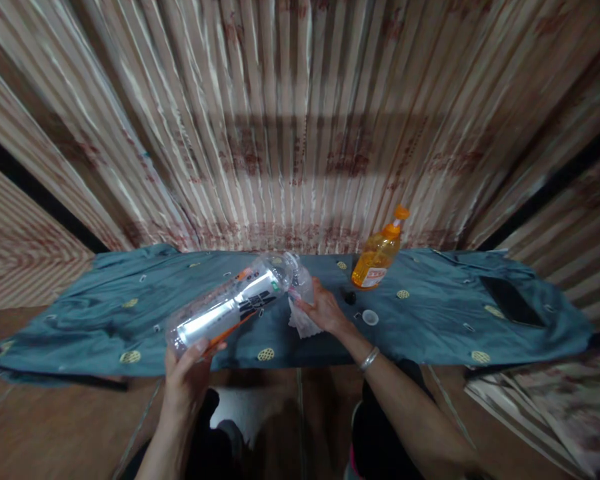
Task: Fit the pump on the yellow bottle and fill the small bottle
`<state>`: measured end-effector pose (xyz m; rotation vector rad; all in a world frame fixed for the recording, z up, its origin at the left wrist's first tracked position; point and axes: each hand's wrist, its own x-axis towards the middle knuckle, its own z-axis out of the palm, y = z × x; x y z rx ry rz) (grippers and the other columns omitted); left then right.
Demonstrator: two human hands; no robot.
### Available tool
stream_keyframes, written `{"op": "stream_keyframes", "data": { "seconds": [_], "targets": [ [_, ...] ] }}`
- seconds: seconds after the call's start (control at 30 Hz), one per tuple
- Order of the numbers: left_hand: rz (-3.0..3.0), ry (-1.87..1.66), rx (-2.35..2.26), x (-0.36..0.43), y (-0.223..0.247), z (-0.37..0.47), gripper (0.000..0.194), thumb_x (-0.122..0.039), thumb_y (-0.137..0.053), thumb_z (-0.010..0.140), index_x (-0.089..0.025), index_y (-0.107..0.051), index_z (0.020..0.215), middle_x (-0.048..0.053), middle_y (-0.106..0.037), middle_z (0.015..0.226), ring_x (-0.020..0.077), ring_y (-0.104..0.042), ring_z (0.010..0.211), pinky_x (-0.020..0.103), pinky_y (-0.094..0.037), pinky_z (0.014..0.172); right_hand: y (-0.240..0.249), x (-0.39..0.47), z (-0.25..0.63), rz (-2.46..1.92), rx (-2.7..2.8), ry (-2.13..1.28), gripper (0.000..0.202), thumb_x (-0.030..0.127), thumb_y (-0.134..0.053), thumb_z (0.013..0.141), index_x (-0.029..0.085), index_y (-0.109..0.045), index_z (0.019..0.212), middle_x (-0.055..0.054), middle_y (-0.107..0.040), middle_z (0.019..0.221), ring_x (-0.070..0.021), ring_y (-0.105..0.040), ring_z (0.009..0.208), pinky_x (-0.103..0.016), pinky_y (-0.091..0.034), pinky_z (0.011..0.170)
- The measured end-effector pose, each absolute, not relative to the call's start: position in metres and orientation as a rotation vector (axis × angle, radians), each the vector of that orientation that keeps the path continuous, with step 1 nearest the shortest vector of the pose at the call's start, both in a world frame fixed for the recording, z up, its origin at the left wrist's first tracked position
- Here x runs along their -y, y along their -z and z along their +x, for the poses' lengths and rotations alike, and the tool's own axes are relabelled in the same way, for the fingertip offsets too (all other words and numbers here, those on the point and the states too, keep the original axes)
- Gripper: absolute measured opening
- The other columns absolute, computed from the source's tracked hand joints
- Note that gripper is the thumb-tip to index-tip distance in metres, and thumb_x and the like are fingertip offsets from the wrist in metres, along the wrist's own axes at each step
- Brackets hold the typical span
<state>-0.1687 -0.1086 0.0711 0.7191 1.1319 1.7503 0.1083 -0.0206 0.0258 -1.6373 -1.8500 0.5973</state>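
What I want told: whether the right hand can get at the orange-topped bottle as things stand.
Likely yes, once the right hand lets go of the crumpled white piece; only a small black object lies low near the way to the orange-topped bottle.

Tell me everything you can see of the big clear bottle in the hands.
The clear bottle looks like thin plastic, with a silver label bearing orange areas and dark markings. It lies aslant over the teal cloth, neck toward the far right. The left hand grips it near the base; the right hand is at the neck end with a crumpled whitish sheet. Whether it is capped can't be made out.
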Motion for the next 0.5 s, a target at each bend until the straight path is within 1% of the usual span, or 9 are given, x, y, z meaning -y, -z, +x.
{"op": "stream_keyframes", "data": {
  "seconds": [0.07, 0.17, 0.23, 0.33, 0.4, 0.5],
  "targets": [
    [0.691, -1.731, -1.143, 0.109, -0.066, -0.171, 0.065, -0.036, -0.101, 0.058, -0.024, -0.078, 0.118, 0.008, -0.078, 0.117, 0.0295, -0.076, 0.100, 0.034, -0.069, 0.067, -0.024, 0.021, 0.109, -1.638, 1.839, -0.572, 0.058, 0.031, -0.075, 0.099, 0.019, -0.057, 0.153, -0.015, -0.080, 0.136, -0.0319, -0.079, 0.123, -0.042, -0.063, 0.105],
    [0.701, -1.707, -1.157, 0.112, -0.063, -0.172, 0.074, -0.037, -0.100, 0.057, -0.027, -0.076, 0.126, 0.009, -0.078, 0.124, 0.0341, -0.077, 0.108, 0.037, -0.071, 0.069, -0.021, 0.021, 0.109, -1.683, 1.800, -0.571, 0.058, 0.033, -0.078, 0.098, 0.018, -0.058, 0.151, -0.016, -0.082, 0.133, -0.0339, -0.080, 0.122, -0.044, -0.063, 0.104],
    [0.714, -1.724, -1.157, 0.114, -0.064, -0.171, 0.071, -0.038, -0.098, 0.064, -0.028, -0.076, 0.130, 0.010, -0.076, 0.132, 0.0347, -0.076, 0.115, 0.038, -0.071, 0.074, -0.019, 0.022, 0.108, -1.726, 1.767, -0.577, 0.059, 0.033, -0.079, 0.098, 0.018, -0.058, 0.151, -0.017, -0.082, 0.131, -0.0352, -0.080, 0.122, -0.045, -0.063, 0.105],
    [0.697, -1.730, -1.146, 0.118, -0.065, -0.169, 0.070, -0.036, -0.097, 0.067, -0.032, -0.075, 0.133, 0.008, -0.073, 0.142, 0.0339, -0.074, 0.119, 0.039, -0.071, 0.078, -0.019, 0.023, 0.107, -1.754, 1.750, -0.551, 0.061, 0.030, -0.080, 0.098, 0.015, -0.057, 0.152, -0.019, -0.081, 0.133, -0.0363, -0.079, 0.126, -0.045, -0.062, 0.107],
    [0.676, -1.731, -1.134, 0.119, -0.065, -0.169, 0.069, -0.034, -0.098, 0.067, -0.032, -0.074, 0.132, 0.008, -0.073, 0.143, 0.0334, -0.074, 0.119, 0.039, -0.071, 0.078, -0.020, 0.024, 0.107, -1.747, 1.758, -0.552, 0.060, 0.030, -0.079, 0.098, 0.014, -0.056, 0.152, -0.020, -0.081, 0.135, -0.0364, -0.079, 0.127, -0.044, -0.062, 0.107],
    [0.673, -1.731, -1.119, 0.120, -0.065, -0.168, 0.068, -0.033, -0.098, 0.066, -0.029, -0.074, 0.129, 0.008, -0.073, 0.141, 0.0328, -0.075, 0.117, 0.038, -0.070, 0.077, -0.023, 0.024, 0.107, -1.741, 1.765, -0.588, 0.055, 0.031, -0.078, 0.100, 0.016, -0.057, 0.148, -0.017, -0.082, 0.133, -0.0354, -0.080, 0.125, -0.042, -0.062, 0.104]
  ]
}}
